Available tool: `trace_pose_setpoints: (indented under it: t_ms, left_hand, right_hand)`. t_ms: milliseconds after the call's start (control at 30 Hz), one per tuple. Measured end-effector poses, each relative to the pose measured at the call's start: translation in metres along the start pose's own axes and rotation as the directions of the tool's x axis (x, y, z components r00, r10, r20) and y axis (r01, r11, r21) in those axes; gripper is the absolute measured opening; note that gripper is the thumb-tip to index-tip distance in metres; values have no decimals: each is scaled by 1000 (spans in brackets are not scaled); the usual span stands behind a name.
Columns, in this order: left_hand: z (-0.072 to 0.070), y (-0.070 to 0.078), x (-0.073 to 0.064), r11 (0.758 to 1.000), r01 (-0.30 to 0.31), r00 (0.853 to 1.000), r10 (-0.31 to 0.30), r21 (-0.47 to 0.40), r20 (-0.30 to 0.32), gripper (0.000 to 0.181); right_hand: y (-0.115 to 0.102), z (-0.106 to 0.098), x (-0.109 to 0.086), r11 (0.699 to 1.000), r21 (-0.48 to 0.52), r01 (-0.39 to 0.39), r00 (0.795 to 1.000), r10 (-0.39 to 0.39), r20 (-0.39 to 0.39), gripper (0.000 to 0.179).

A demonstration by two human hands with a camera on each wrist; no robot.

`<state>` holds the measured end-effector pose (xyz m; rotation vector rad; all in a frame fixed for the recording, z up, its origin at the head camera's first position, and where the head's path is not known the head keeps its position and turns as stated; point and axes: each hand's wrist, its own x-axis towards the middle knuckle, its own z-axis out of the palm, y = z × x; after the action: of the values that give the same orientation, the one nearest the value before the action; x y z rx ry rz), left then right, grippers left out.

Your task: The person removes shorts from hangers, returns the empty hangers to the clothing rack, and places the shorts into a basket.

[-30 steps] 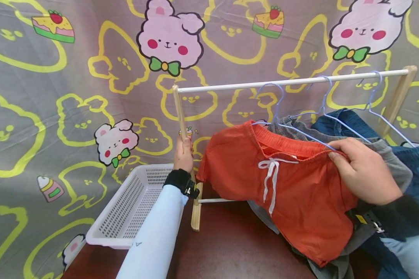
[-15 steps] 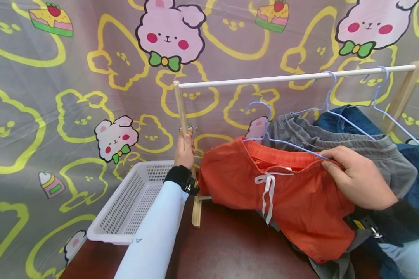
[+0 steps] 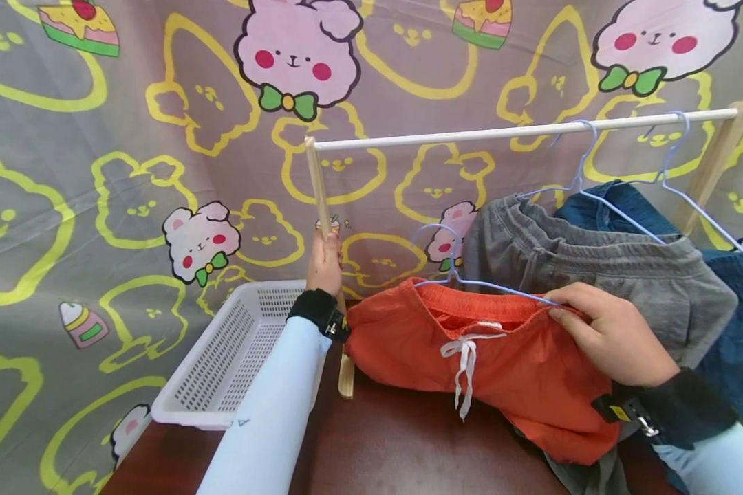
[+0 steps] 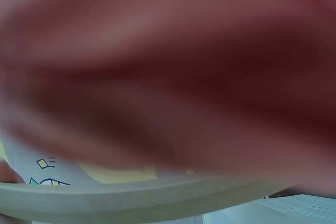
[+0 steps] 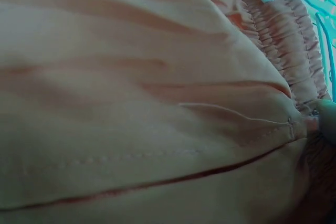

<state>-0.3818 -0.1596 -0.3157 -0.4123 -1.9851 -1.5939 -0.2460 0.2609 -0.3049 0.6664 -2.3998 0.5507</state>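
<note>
The right hand (image 3: 613, 333) pinched a hanger (image 3: 508, 289) and orange shorts (image 3: 508, 364), spread leftward from its grip; the left hand (image 3: 325, 268) gripped the post (image 3: 317, 182). Handling off the rail (image 3: 439, 137) (seemingly the step) probably called next for steadiness.

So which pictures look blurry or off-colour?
Head view: mostly clear, orange shorts vivid; left wrist: a badly blurred reddish mass, apparently the left hand, covers most of it; right wrist: dim, the shorts washed out, cyan cast at upper right.
</note>
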Motion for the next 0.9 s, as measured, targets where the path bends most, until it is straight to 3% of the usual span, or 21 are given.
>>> trace_pose_setpoints:
  t_ms: [567, 900]
  left_hand:
    - [0, 2, -1, 999, 29, 1000, -29, 15, 9, 45]
    - [3, 4, 0, 999, 26, 1000, -26, 21, 0, 45]
  right_hand:
    - [12, 13, -8, 999, 42, -4, 1000, 3, 3, 24]
    - [15, 18, -9, 994, 106, 24, 997, -31, 71, 26]
